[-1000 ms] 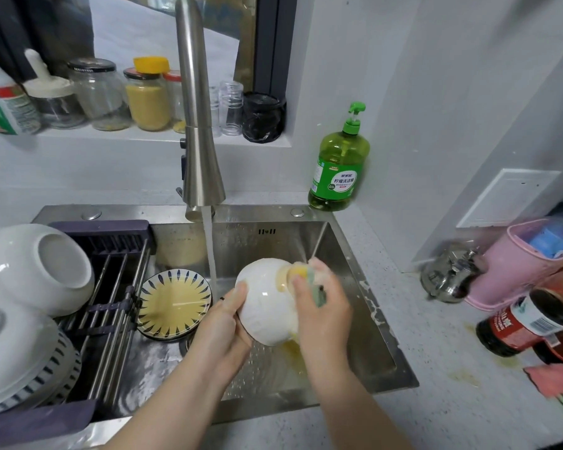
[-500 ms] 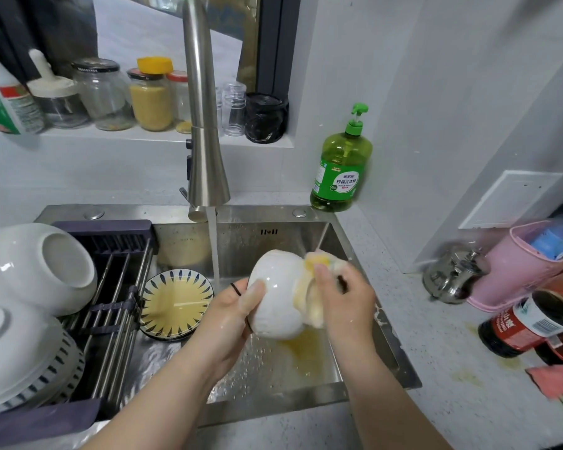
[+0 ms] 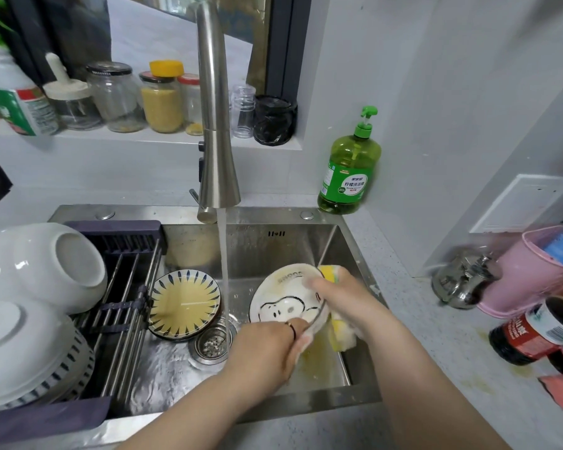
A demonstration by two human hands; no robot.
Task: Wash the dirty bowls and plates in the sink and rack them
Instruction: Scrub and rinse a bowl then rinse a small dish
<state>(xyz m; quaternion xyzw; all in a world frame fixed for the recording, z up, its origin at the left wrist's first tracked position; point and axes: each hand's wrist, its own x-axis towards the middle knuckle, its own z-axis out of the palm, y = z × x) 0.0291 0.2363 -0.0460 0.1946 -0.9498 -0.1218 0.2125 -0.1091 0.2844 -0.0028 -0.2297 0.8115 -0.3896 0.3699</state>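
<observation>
Steel sink (image 3: 257, 248) set in a speckled grey bench (image 3: 436, 352), and the tap (image 3: 216, 141) was running, its stream (image 3: 222, 254) falling just left of the action. Both hands were over the right half of the basin, working one piece: a white bowl with a cartoon face (image 3: 280, 287), tipped up on edge so its inside faced the camera. The left hand (image 3: 267, 345) gripped the near, lower rim, fingers curled round it, a ring showing on one finger. The right hand (image 3: 342, 297) was clamped on a yellow-and-white sponge (image 3: 340, 337) at the bowl's right edge, fingers reaching over the rim onto the inside while the sponge showed behind and below the hand. So the bowl sat between the two hands, clear of the sink floor.

Left of the stream, a plate with a blue-striped rim (image 3: 184, 305) lay in the basin holding yellowish water, touching the drain strainer (image 3: 212, 344). Over the sink's left side a drying rack (image 3: 127, 287) carried white bowls (image 3: 46, 264). A green dish soap bottle (image 3: 350, 177) stood at the back corner.
</observation>
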